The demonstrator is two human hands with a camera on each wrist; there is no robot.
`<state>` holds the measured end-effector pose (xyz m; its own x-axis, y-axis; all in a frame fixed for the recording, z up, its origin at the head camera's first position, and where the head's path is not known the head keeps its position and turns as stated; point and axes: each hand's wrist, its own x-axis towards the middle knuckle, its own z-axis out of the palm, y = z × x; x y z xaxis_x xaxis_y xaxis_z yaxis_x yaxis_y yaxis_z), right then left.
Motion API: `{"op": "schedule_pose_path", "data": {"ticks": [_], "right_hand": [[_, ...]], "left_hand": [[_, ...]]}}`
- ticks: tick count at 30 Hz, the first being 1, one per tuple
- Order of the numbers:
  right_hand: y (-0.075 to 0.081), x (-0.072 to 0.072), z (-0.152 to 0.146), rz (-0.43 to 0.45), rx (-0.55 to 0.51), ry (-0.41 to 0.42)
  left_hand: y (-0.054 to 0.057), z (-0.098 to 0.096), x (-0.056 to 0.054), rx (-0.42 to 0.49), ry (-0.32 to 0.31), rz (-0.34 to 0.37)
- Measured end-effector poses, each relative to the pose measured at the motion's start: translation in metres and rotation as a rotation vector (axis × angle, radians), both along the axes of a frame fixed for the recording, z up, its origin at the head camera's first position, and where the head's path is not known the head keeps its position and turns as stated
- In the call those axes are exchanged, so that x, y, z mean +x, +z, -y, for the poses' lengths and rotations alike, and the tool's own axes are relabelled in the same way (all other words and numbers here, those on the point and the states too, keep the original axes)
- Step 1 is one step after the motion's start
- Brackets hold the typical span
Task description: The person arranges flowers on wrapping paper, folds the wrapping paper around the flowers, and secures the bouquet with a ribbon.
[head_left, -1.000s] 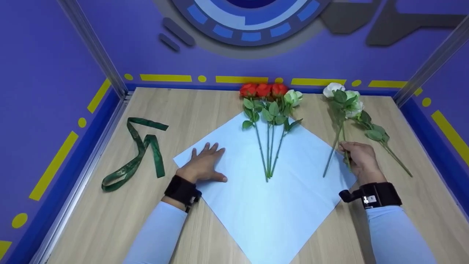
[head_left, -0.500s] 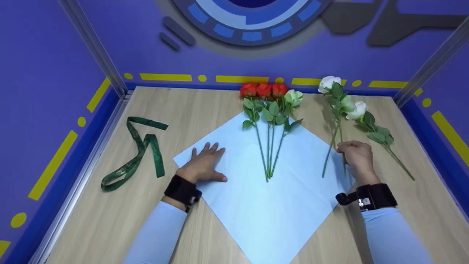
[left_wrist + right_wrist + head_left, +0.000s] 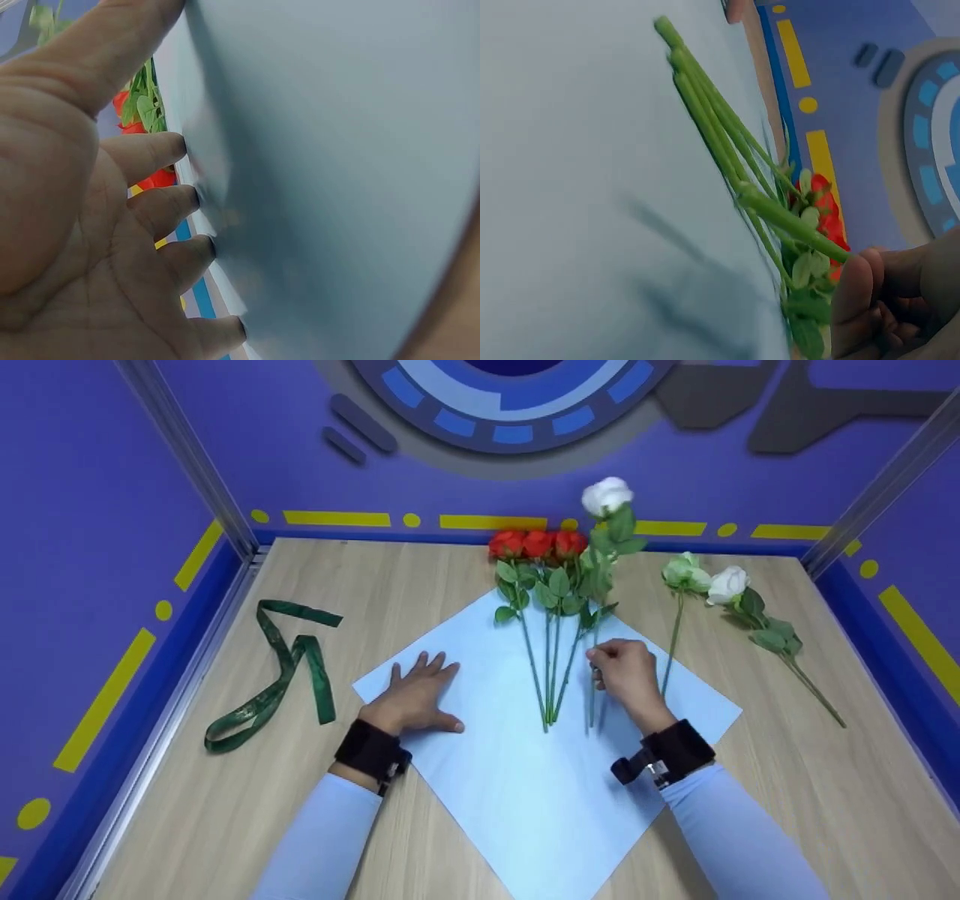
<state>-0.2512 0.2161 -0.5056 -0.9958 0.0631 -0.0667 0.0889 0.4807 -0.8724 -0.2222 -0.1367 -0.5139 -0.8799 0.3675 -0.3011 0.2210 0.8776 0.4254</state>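
Note:
My left hand [image 3: 414, 696] lies spread, its fingertips touching the left corner of a pale blue wrapping sheet [image 3: 495, 780]. In the left wrist view, the fingers [image 3: 161, 214] are straight against the sheet. Above the sheet's right half, my right hand [image 3: 628, 671] pinches the stem of a white rose [image 3: 607, 496]; the right wrist view shows that green stem [image 3: 791, 225] between thumb and fingers. Just left of it, several red roses [image 3: 538, 544] lie on the sheet with stems gathered. A pale green rose beside them is mostly hidden behind the held rose's leaves.
At right, a pale green rose [image 3: 684, 572] and another white rose [image 3: 728, 585] lie on the wooden table [image 3: 810, 795]. A looped green ribbon [image 3: 289, 667] lies at left. Blue printed panels [image 3: 465, 487] stand around the table's back and sides.
My right hand has lifted the white rose from the group at right and carried it left, over the sheet beside the red roses. My left hand has stayed in place.

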Motion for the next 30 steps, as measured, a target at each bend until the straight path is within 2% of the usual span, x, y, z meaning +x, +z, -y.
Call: {"op": "schedule_pose_path", "data": {"ticks": [5,10,24,30], "right_hand": [[-0.004,-0.005,0.039,-0.006,0.063,0.063],[-0.007,-0.011,0.062,-0.011,0.174,0.062],[-0.019,-0.016,0.082,-0.087,0.429,0.055],[-0.019,-0.017,0.085,-0.089,0.465,0.046]], "left_hand": [[0.000,0.001,0.000,0.004,-0.003,-0.006],[0.000,0.000,0.000,0.004,-0.006,-0.007],[0.001,0.000,0.001,0.001,-0.008,-0.015],[-0.001,0.001,0.000,-0.013,-0.007,-0.011]]}}
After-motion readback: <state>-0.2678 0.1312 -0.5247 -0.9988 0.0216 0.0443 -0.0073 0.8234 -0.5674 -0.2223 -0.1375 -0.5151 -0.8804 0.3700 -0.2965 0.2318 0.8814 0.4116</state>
